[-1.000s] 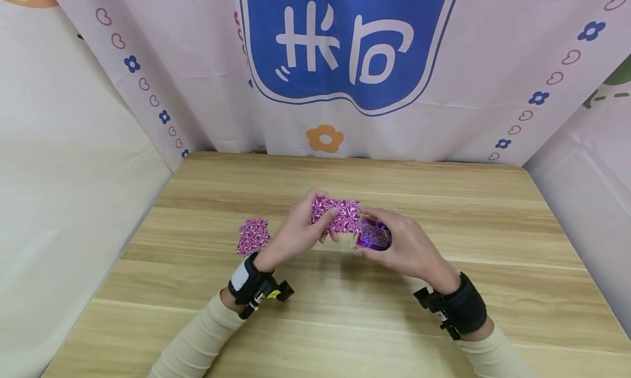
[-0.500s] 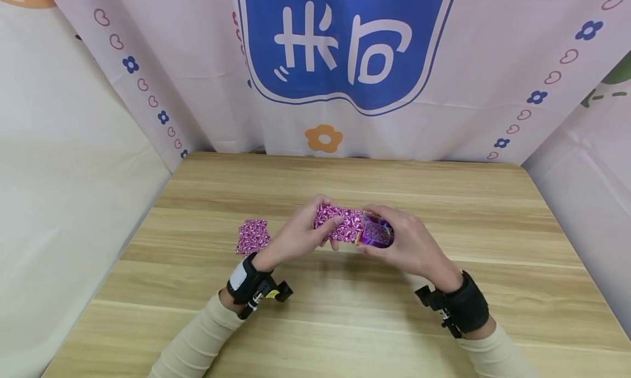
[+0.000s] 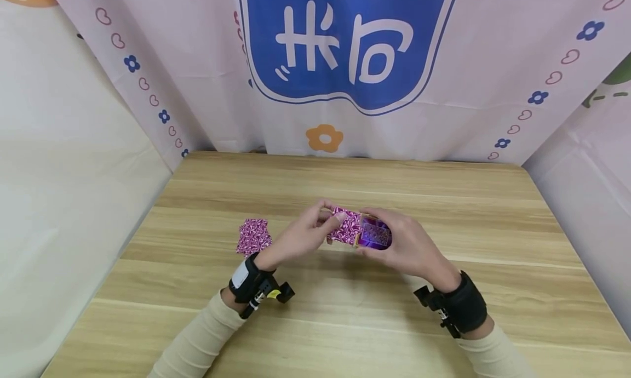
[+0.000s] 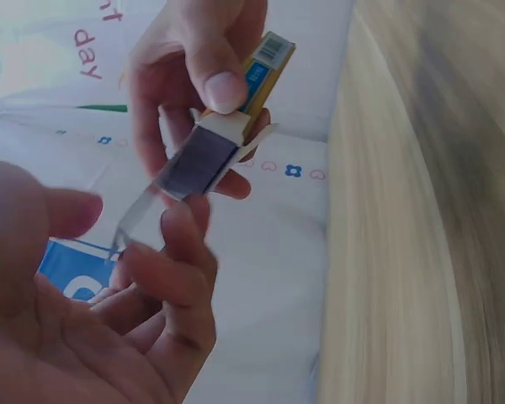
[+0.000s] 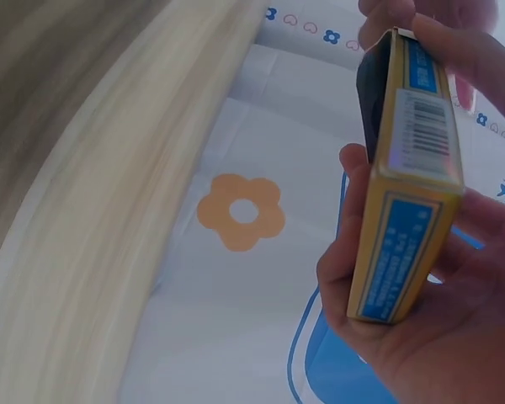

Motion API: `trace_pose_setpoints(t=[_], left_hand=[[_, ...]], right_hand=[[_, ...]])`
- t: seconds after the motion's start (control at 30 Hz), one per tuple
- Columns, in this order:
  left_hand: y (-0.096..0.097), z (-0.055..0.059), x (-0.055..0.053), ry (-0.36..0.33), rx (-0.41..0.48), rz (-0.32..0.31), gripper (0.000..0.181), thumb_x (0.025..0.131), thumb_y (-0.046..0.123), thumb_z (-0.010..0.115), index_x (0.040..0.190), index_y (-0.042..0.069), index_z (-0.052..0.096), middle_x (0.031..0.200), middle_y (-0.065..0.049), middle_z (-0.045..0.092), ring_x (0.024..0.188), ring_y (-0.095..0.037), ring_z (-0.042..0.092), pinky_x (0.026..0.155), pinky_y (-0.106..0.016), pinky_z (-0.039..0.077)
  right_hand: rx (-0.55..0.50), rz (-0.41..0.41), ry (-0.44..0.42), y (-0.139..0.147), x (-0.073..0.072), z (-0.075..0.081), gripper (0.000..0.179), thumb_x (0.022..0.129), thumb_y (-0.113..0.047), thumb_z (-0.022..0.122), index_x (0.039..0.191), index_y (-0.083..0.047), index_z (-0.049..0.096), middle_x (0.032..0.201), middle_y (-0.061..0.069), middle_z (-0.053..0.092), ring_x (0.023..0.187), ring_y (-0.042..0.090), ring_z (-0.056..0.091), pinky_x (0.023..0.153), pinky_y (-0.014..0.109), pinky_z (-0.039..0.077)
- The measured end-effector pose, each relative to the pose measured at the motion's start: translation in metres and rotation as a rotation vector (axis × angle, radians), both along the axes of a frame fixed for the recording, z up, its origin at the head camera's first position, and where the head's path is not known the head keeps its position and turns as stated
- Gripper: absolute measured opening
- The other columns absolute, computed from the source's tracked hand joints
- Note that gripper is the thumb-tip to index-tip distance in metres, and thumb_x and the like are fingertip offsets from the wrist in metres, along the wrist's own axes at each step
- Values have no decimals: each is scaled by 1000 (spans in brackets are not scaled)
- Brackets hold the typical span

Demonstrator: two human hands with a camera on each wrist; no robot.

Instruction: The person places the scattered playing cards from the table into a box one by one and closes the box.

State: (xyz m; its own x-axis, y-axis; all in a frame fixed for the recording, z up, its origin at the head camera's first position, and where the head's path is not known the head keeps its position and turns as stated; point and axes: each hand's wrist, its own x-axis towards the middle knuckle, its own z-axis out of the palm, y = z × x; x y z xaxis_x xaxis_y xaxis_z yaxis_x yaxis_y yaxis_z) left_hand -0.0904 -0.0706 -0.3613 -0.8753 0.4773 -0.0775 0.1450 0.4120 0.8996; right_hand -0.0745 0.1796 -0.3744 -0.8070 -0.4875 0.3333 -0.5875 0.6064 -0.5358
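My left hand (image 3: 302, 234) holds a stack of pink-and-white patterned cards (image 3: 348, 228), thumb on top and fingers beneath. The stack's right end sits at the mouth of a small purple card box (image 3: 376, 234). My right hand (image 3: 413, 244) grips that box from its right side, thumb and fingers on opposite edges. In the right wrist view the box (image 5: 404, 227) shows yellow edges, blue panels and a barcode. An open white flap (image 4: 227, 126) stands at the box mouth in the left wrist view, where the stack's outer end is blurred.
A loose pile of the same patterned cards (image 3: 253, 236) lies on the wooden table (image 3: 345, 323), left of my left hand. A white cloth with a blue emblem (image 3: 340, 44) hangs behind the table, and pale cloth walls stand at both sides.
The stack has moved rightward and slightly down to the box mouth, and less of it shows. My left hand has shifted right with it; the right hand and box stay nearly in place.
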Motion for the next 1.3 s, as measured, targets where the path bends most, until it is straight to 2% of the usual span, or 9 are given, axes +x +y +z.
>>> trace_pose_setpoints(t=[0.1, 0.2, 0.3, 0.4, 0.53, 0.63, 0.73, 1.1, 1.3], left_hand=[[-2, 4, -1, 18, 52, 31, 24, 113, 27, 48, 122, 7, 58, 88, -3, 61, 76, -20, 57, 62, -24, 45], [-2, 4, -1, 33, 64, 25, 21, 112, 22, 51, 119, 6, 62, 87, -3, 59, 77, -23, 59, 66, -25, 48], [0, 0, -1, 12, 64, 7, 20, 110, 21, 54, 118, 7, 65, 91, -7, 64, 84, -30, 64, 76, -35, 55], [-1, -3, -2, -41, 85, -2, 20, 109, 22, 57, 121, 11, 68, 98, -12, 67, 88, -30, 65, 76, -35, 54], [-5, -4, -4, -85, 117, 8, 20, 106, 23, 63, 123, 15, 71, 104, -9, 71, 91, -29, 66, 74, -28, 52], [-3, -7, -6, -71, 125, -6, 18, 103, 23, 68, 118, 15, 74, 105, -5, 75, 99, -37, 68, 85, -41, 58], [-1, -10, -6, -60, 132, -25, 16, 101, 23, 71, 113, 14, 75, 105, -5, 77, 105, -43, 68, 93, -54, 58], [2, -17, -7, -91, 153, -14, 12, 99, 23, 74, 104, 12, 71, 98, -6, 72, 106, -50, 65, 95, -59, 55], [3, -18, -7, -99, 141, -21, 15, 99, 27, 75, 102, 13, 70, 95, -2, 71, 104, -51, 64, 93, -56, 56]], right_hand=[[6, -7, 6, 1, -1, 0, 76, 78, -29, 95, 141, -3, 62, 133, 17, 73, 110, 29, 75, 87, 42, 64], [-1, 8, 4, 1, -2, -1, 76, 78, -29, 95, 141, -2, 62, 132, 16, 73, 109, 28, 74, 87, 42, 64], [-6, 23, -1, -1, -1, -2, 76, 78, -32, 95, 141, -4, 62, 132, 15, 73, 109, 27, 75, 88, 40, 64], [-10, 23, -16, -2, 0, -2, 76, 79, -33, 94, 142, -5, 62, 132, 15, 73, 108, 26, 75, 87, 38, 64], [-17, 23, -18, -2, 1, 0, 76, 79, -32, 94, 142, -5, 62, 131, 15, 73, 107, 27, 75, 86, 39, 64], [-27, 49, -5, -3, 2, 0, 74, 80, -31, 94, 141, -6, 62, 131, 15, 73, 109, 26, 75, 87, 38, 65], [-33, 71, 3, -4, 2, 0, 73, 80, -31, 94, 141, -6, 63, 132, 15, 73, 109, 26, 75, 86, 38, 65], [-29, 71, 14, -5, 4, 2, 75, 79, -35, 94, 141, -6, 63, 133, 15, 73, 110, 27, 75, 86, 36, 65], [-30, 75, 20, -5, 4, 1, 76, 79, -34, 94, 141, -5, 63, 132, 15, 73, 108, 27, 75, 84, 35, 65]])
